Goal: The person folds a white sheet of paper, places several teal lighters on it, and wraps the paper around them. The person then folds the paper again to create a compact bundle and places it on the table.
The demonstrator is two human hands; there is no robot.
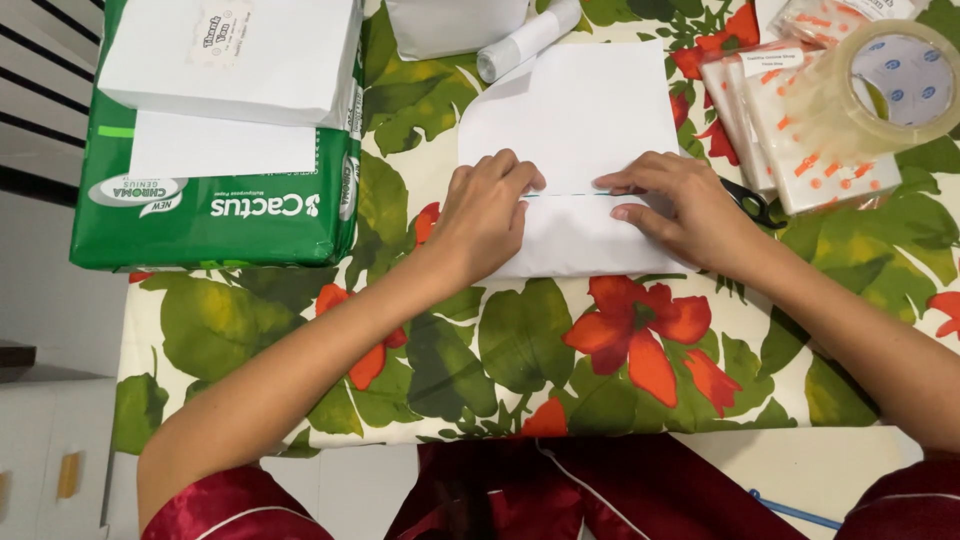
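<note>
White paper sheet (pixel 585 150), thin and rectangular, lies flat on the flower-printed tablecloth (pixel 560 350), its near part folded up over something so that a doubled edge runs across between the two hands. The left hand (pixel 485 215) rests palm down on the left end of that fold, fingers curled and pressing the flap flat; it grasps nothing, only pins. The right hand (pixel 685 205) presses the right end of the same fold with spread fingers, the forefinger tip laid along the edge, where a thin greenish line shows; it too is pressing, not closed round anything.

Such paper looks light, limp and easy to crease: it would probably slide on the smooth cloth if let go, spring open at the fold, and tear or wrinkle if pulled hard. I judge the surest hold to be flat pressure along the folded edge, as now, or a pinch at the corners of the flap.

Just right of the right hand, black-handled scissors (pixel 750 203) lie partly hidden under it. Beyond them sits a stack of clear plastic packets with orange marks (pixel 800 130), and on it a large roll of clear sticky tape (pixel 890 85). A small rolled white paper tube (pixel 525 40) lies above the sheet. Well to the left stands a green wrapped ream of printer paper (pixel 215 215) with white sheets (pixel 235 55) on top.
</note>
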